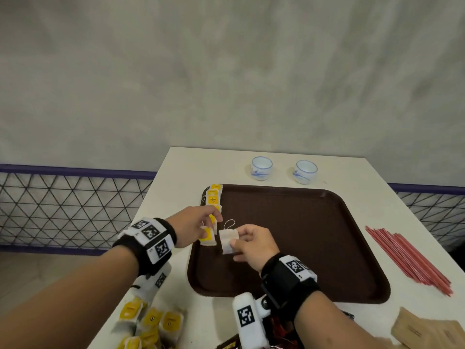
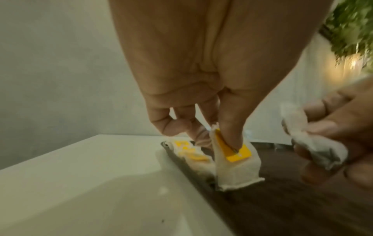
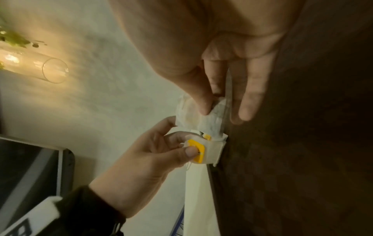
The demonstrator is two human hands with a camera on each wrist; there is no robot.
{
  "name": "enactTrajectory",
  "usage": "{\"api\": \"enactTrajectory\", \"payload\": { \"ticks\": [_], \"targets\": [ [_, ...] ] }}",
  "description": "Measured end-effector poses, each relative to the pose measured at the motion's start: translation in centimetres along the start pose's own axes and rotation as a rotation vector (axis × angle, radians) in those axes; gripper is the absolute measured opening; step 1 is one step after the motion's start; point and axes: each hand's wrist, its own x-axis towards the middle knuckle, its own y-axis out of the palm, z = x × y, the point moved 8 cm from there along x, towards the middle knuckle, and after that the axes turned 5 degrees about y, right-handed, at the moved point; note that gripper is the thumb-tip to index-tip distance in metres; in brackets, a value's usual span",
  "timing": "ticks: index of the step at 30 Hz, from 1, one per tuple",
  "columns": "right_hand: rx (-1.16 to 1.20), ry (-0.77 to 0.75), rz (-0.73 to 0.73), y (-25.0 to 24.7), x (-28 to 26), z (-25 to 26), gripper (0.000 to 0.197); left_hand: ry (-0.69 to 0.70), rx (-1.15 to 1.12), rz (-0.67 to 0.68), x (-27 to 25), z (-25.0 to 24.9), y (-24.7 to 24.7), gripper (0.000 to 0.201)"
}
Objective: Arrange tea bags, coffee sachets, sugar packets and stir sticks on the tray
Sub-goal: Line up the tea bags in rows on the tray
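Observation:
A dark brown tray [image 1: 302, 235] lies on the white table. A row of yellow-tagged tea bags [image 1: 214, 197] runs along its left edge. My left hand [image 1: 193, 227] pinches a tea bag with a yellow tag [image 1: 208, 236] [image 2: 234, 161] [image 3: 203, 151] at the near end of that row, its lower edge on the tray. Just to the right, my right hand [image 1: 251, 244] pinches a plain white tea bag [image 1: 227, 241] [image 3: 201, 116] [image 2: 315, 143] above the tray, its string looping upward.
Two blue-and-white cups [image 1: 261, 168] [image 1: 305, 171] stand behind the tray. Red stir sticks [image 1: 407, 258] lie to its right, brown packets [image 1: 427, 331] at the near right. Several loose tea bags [image 1: 151, 323] are piled at the near left. A mesh railing [image 1: 75, 210] borders the table.

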Motion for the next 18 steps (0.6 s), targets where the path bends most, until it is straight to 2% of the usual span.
{"api": "enactTrajectory", "payload": {
  "ticks": [3, 6, 10, 12, 14, 16, 18],
  "targets": [
    [-0.158, -0.033, -0.04, 0.2, 1.4, 0.2, 0.017, -0.042, 0.056, -0.026, 1.6, 1.6, 0.5, 0.045],
    [-0.208, -0.041, -0.057, 0.2, 2.3, 0.3, 0.021, -0.037, 0.079, -0.097, 2.5, 2.6, 0.3, 0.047],
    [-0.257, -0.035, -0.077, 0.5, 3.1, 0.3, 0.008, 0.014, 0.072, -0.179, 3.2, 2.9, 0.0, 0.049],
    [-0.268, -0.033, -0.122, 0.4, 3.3, 0.5, 0.01, 0.028, 0.035, -0.251, 3.0, 2.8, -0.8, 0.05],
    [-0.279, -0.04, -0.169, 0.4, 3.1, 0.8, 0.018, 0.038, 0.014, -0.383, 2.2, 2.8, -2.1, 0.041],
    [-0.315, -0.056, -0.204, 0.7, 2.7, 1.2, 0.02, 0.029, 0.017, -0.489, 0.9, 2.5, -3.2, 0.023],
    [-0.346, -0.081, -0.227, 1.0, 2.4, 1.8, 0.018, -0.037, -0.009, -0.449, 0.1, 2.0, -3.1, 0.006]
  ]
}}
